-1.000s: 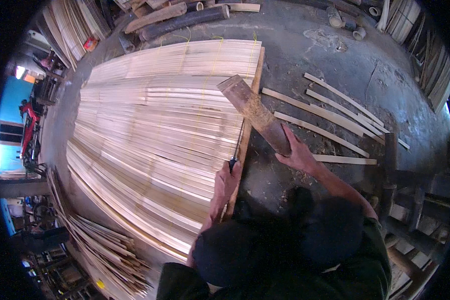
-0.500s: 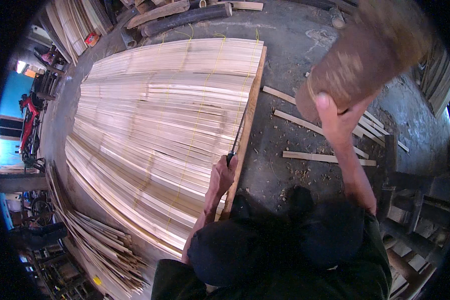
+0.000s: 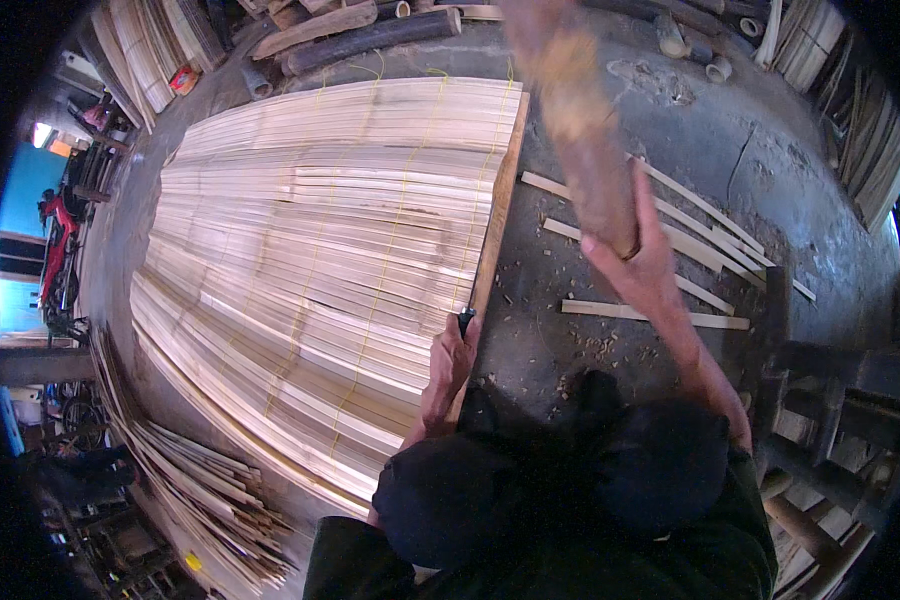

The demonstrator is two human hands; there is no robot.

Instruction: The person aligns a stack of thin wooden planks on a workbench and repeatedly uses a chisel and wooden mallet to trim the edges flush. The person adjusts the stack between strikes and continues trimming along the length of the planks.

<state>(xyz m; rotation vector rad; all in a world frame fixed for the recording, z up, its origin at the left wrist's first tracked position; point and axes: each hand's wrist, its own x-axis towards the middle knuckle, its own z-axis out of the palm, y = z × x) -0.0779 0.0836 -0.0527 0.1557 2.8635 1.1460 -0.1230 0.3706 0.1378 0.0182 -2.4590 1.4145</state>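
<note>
A wide mat of pale split slats (image 3: 310, 260), tied with yellow strings, lies on the ground in front of me. A long wooden board (image 3: 495, 220) runs along its right edge. My left hand (image 3: 452, 362) grips a small dark-handled tool (image 3: 464, 320) set against that board's near end. My right hand (image 3: 638, 262) is raised above the ground, closed around the lower end of a thick wooden club (image 3: 580, 120); the club is blurred and points up and away from me.
Several loose slats (image 3: 670, 250) lie on the grey concrete to the right of the board. Logs and poles (image 3: 370, 35) are stacked behind the mat. A bundle of thin strips (image 3: 200, 490) lies at lower left. Wooden frames (image 3: 830, 400) stand at right.
The club went from resting low over the board, up close to the camera, and now stands lifted over the loose slats. My left hand has kept its place on the tool.
</note>
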